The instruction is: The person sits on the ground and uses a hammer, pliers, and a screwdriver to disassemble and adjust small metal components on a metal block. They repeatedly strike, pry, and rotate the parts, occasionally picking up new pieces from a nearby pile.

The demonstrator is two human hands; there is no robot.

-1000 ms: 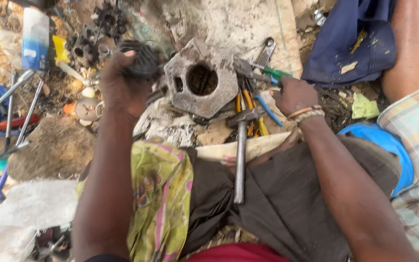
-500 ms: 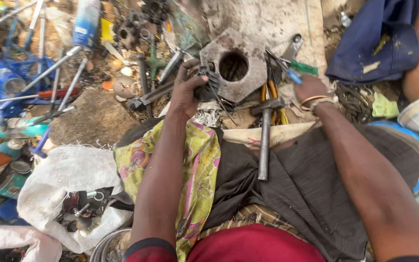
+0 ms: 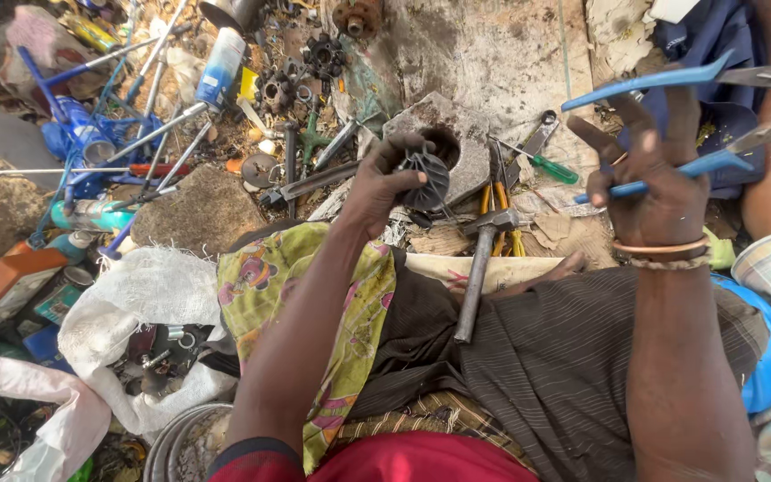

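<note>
The ground [image 3: 493, 54] is dusty and covered with many tools and metal parts. On the person's lap lies a dark striped cloth [image 3: 546, 366], beside it a yellow-green patterned cloth [image 3: 350, 303]. A grey metal housing [image 3: 470, 147] with a round hole sits on the ground in front of the lap. A hammer [image 3: 479, 268] rests with its handle across the lap. The right hand [image 3: 658, 192] is raised and grips the blue-handled pliers [image 3: 671, 116], whose handles are spread. The left hand [image 3: 381, 187] is closed around a dark ribbed round part [image 3: 426, 183], just in front of the housing.
</note>
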